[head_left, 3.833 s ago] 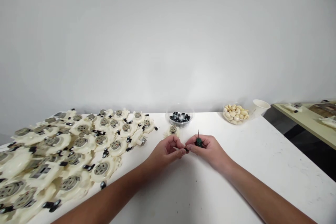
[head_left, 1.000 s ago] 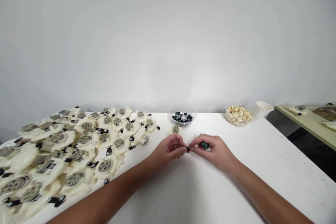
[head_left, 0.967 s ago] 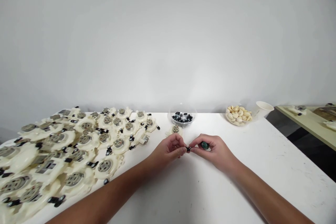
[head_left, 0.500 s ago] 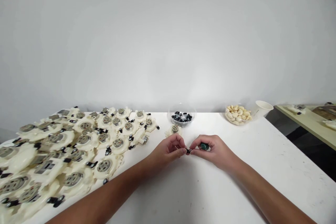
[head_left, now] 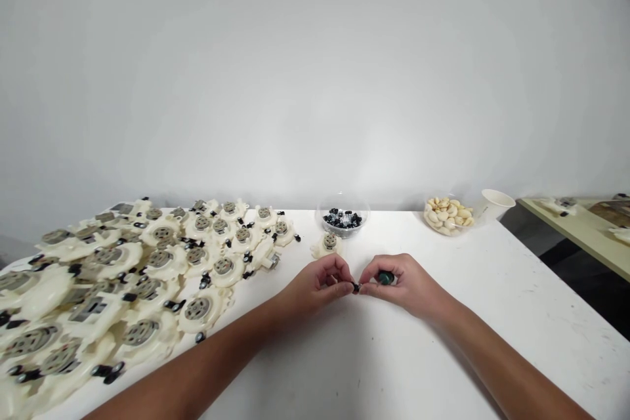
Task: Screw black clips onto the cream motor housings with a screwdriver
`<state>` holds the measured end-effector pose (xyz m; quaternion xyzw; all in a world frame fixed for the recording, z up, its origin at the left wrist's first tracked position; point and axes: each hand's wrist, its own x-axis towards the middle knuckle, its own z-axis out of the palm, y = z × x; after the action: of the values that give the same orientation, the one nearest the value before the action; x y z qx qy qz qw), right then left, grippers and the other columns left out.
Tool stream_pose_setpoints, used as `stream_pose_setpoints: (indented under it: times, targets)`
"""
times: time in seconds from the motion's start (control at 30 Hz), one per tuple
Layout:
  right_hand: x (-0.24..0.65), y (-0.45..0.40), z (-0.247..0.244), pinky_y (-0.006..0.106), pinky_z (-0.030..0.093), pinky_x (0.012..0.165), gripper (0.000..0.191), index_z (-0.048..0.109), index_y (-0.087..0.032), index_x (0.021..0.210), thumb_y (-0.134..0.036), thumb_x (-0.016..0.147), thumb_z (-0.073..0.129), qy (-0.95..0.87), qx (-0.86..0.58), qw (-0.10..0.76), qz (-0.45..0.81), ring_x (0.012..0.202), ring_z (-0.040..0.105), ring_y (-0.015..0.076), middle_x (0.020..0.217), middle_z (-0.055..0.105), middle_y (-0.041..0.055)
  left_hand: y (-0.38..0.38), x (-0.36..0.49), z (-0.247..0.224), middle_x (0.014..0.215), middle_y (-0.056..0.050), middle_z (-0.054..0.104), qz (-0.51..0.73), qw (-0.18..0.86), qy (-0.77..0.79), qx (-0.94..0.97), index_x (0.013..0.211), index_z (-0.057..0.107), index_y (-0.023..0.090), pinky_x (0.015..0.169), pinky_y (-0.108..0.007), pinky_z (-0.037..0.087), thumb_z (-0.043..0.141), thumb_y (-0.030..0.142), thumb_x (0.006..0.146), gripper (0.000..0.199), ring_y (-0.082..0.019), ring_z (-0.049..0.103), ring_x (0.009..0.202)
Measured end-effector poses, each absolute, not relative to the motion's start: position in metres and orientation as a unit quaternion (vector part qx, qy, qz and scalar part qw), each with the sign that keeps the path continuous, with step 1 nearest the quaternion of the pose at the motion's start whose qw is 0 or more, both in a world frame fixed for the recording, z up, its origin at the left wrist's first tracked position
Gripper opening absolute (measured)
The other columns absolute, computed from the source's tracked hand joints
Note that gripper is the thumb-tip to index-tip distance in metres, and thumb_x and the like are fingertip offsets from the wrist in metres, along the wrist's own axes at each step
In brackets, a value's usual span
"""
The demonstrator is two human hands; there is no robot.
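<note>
Hands nearly together above the desk [head_left: 423, 367]: left hand [head_left: 319, 283] pinching a small black part [head_left: 355, 287], right hand [head_left: 399, 286] gripping a green-handled screwdriver [head_left: 386, 278] just beside it.

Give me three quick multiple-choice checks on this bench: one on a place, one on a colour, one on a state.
1. Where is the lone cream housing?
A) Beside the paper cup
B) Just in front of the clear bowl
C) Inside the bowl

2. What colour is the tool handle?
A) Green
B) Red
C) Yellow

3. What state is the small black part in?
A) Lying on the table
B) Inside the bowl
C) Held in the fingers where the left hand and right hand meet

1: B, it sits right below the bowl.
2: A, green shows at the right hand.
3: C, it shows between the fingertips.
</note>
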<state>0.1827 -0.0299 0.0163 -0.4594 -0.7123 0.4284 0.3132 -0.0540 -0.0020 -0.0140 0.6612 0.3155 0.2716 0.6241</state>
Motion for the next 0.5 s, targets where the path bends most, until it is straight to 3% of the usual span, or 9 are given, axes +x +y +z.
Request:
stream_pose_setpoints:
  times: [0.5]
  targets:
    - [0.1828, -0.03, 0.0164, 0.027, 0.046, 0.062, 0.015, 0.08, -0.022, 0.086, -0.037, 0.087, 0.075, -0.715, -0.458, 0.317, 0.424, 0.072, 0.062, 0.017, 0.083, 0.075, 0.0027, -0.0038, -0.0534, -0.0099, 0.093, -0.004, 0.067, 0.26, 0.634, 0.303, 0.662, 0.099, 0.061, 0.017, 0.073, -0.027, 0.04, 0.069, 0.039, 0.093, 0.024, -0.014, 0.055, 0.079]
